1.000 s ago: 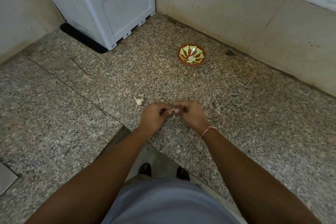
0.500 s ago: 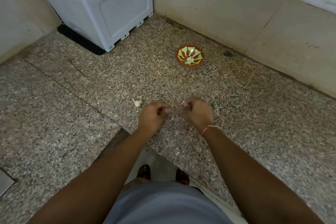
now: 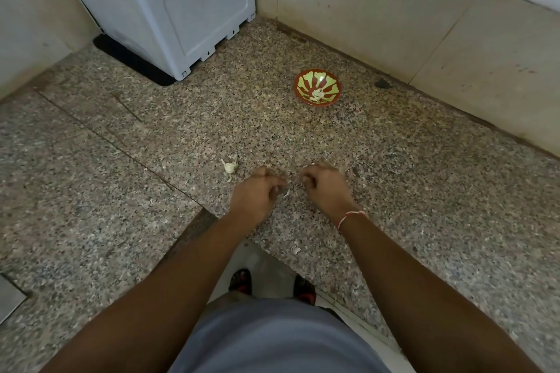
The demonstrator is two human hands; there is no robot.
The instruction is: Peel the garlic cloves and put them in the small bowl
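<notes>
Speckled granite bench [image 3: 394, 191], small bowl [image 3: 317, 87] holding peeled cloves [image 3: 317, 95], garlic piece [image 3: 229, 166] beside left hand [image 3: 254, 197], right hand [image 3: 325, 189] apart, both with curled fingers [image 3: 274, 183], white appliance [image 3: 169, 0] in corner.

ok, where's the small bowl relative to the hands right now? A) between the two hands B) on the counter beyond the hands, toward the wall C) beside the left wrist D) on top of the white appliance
B: the small bowl sits on the granite counter well beyond the left hand and right hand, near the wall, with pale cloves inside.
</notes>
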